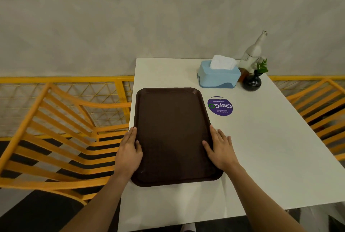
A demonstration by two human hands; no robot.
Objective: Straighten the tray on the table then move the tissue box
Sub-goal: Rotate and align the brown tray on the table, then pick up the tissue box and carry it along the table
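A dark brown tray [171, 129] lies lengthwise along the left side of the white table [261, 147], its left rim at the table's edge. My left hand [129, 152] grips the tray's left rim, thumb on top. My right hand [219, 147] grips the right rim, thumb resting inside the tray and fingers spread on the table. A light blue tissue box [218, 75] with white tissue sticking out stands at the far side of the table, beyond the tray and apart from it.
Right of the tissue box stand a clear glass bottle [252, 54] and a small dark vase with a green sprig [253, 80]. A round purple sticker [220, 106] is on the tabletop. Orange slatted chairs [61, 138] flank the table, with a grey wall behind.
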